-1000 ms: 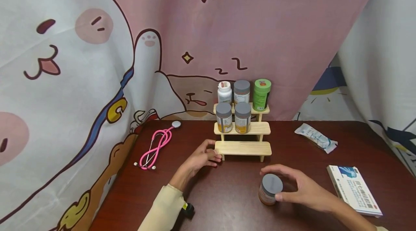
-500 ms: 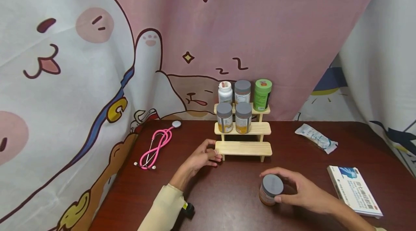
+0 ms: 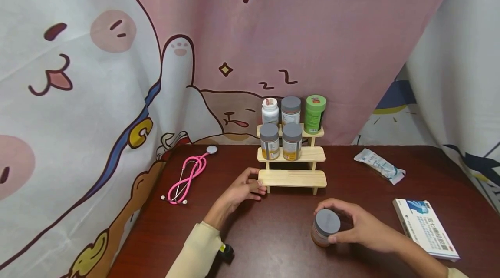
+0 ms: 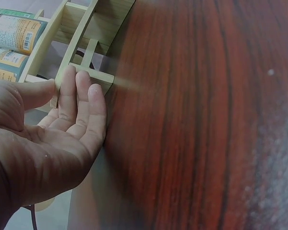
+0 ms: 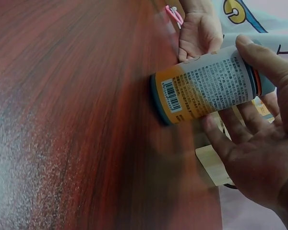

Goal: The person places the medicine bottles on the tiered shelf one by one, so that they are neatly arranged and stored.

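Observation:
On the dark red-brown table stands a three-step wooden rack (image 3: 292, 178). My left hand (image 3: 243, 189) holds the left end of its lowest step, with the thumb (image 4: 38, 92) at the board's edge and fingers by the leg. My right hand (image 3: 365, 228) holds an upright grey-lidded jar (image 3: 327, 222) on the table, in front and right of the rack. In the right wrist view, the thumb lies near the lid and the fingers are partly hidden behind the jar. Its label (image 5: 201, 88) is white and orange with a barcode.
The middle step bears two grey-lidded jars (image 3: 292, 143). On the top step stand a white bottle (image 3: 270, 113), another grey-lidded jar (image 3: 291, 110) and a green canister (image 3: 314, 115). A pink stethoscope (image 3: 191, 176) lies left; a wrapped packet (image 3: 379, 165) and white medicine box (image 3: 425, 228) lie right.
My right thumb and fingers have drawn slightly closer round the jar, which stays in place. The left hand and the rack have not visibly moved.

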A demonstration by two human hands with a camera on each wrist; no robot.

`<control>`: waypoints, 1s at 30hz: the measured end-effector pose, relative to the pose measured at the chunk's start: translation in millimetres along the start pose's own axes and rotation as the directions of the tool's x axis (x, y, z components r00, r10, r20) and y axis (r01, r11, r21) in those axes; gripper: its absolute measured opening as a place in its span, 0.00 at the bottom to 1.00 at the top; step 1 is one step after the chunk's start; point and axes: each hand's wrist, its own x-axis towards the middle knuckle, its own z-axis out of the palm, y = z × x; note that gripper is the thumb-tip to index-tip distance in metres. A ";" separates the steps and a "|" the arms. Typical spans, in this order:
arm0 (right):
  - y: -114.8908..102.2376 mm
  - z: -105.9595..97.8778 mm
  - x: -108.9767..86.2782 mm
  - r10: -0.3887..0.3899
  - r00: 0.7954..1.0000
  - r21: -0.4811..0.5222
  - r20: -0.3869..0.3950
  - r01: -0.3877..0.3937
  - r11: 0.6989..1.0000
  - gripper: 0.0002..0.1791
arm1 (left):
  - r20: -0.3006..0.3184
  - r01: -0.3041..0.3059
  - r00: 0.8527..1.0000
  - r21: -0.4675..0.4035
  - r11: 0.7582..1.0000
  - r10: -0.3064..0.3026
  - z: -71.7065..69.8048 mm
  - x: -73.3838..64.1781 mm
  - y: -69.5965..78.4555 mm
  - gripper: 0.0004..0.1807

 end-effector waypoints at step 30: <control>-31.3 -43.0 19.0 0.077 0.996 -0.011 -0.049 -0.078 0.997 0.32 | 0.003 0.008 1.000 -0.014 1.000 -0.008 -0.2 1.7 -0.5 0.22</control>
